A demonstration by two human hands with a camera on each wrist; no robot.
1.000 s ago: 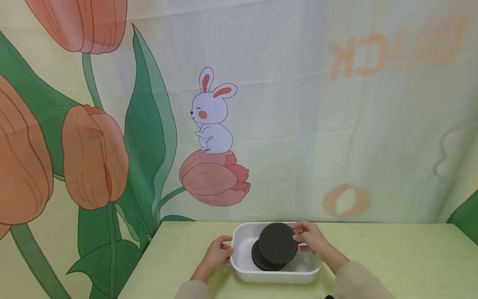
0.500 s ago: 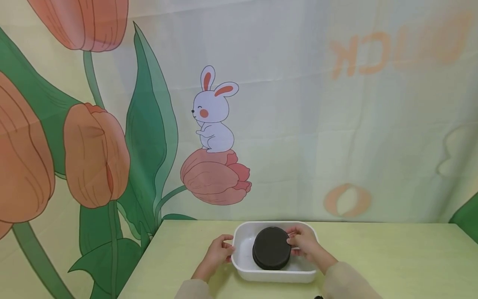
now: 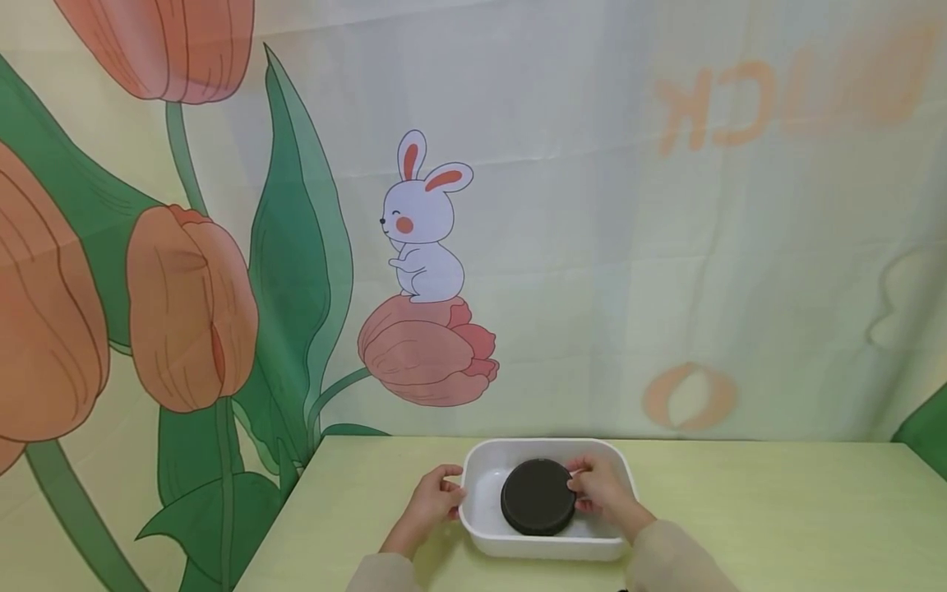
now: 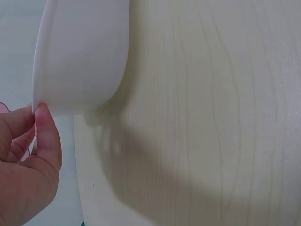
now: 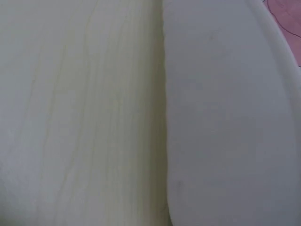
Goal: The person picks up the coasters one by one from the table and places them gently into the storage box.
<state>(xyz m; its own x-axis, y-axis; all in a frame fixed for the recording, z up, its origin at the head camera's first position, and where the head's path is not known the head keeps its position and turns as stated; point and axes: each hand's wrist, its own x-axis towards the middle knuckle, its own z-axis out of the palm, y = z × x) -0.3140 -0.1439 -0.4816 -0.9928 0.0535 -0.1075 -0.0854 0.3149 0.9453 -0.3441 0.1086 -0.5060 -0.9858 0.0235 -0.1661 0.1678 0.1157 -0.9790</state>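
Note:
A white rectangular tub (image 3: 547, 548) with rounded corners stands on the table. My left hand (image 3: 436, 497) pinches its left rim; in the left wrist view the thumb and fingers (image 4: 47, 136) meet on the rim's corner. Inside the tub lies a black round disc-like piece (image 3: 538, 496), flat face up, covering a second one beneath it. Reaching over the tub's right side, my right hand (image 3: 601, 491) grips the upper black piece by its right edge. The right wrist view holds only the tub's outer wall (image 5: 225, 113) and tabletop; the hand is out of it.
The pale yellow-green table (image 3: 769, 510) runs to both sides of the tub. Right behind it hangs a cloth backdrop (image 3: 562, 247) printed with tulips and a rabbit. A small dark object (image 3: 623, 589) just shows at the bottom edge.
My right hand has brought the upper black piece left and down, from tilted and offset to lined up over the lower one. My left hand has stayed on the tub's rim.

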